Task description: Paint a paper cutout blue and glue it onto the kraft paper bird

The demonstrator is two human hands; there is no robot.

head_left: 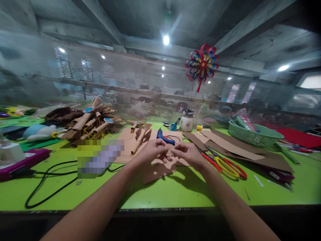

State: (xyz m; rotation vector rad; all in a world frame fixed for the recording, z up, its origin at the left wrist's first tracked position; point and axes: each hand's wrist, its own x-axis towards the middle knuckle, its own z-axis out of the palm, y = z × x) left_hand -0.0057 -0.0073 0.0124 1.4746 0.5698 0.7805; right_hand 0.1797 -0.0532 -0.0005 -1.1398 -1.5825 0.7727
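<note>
In the middle of the table my left hand (154, 151) is closed, thumb and fingers bent toward the other hand. My right hand (188, 153) pinches from the opposite side. Between the fingertips is a small piece of brown paper (171, 147), partly hidden by the fingers. Beneath the hands lies a sheet of brown card (156, 172), in their shadow. Just beyond them a blue glue gun (165, 136) rests on a larger card. A rolled brown paper figure (138, 140) with a pleated end lies left of the glue gun.
Scissors with yellow handles (227, 167) and others with red handles lie right of my right hand, beside brown card strips (233, 145). Finished paper figures (87, 124) are heaped at left, near a black cable (45, 182). A jar (187, 121) and a green basket (258, 138) stand behind.
</note>
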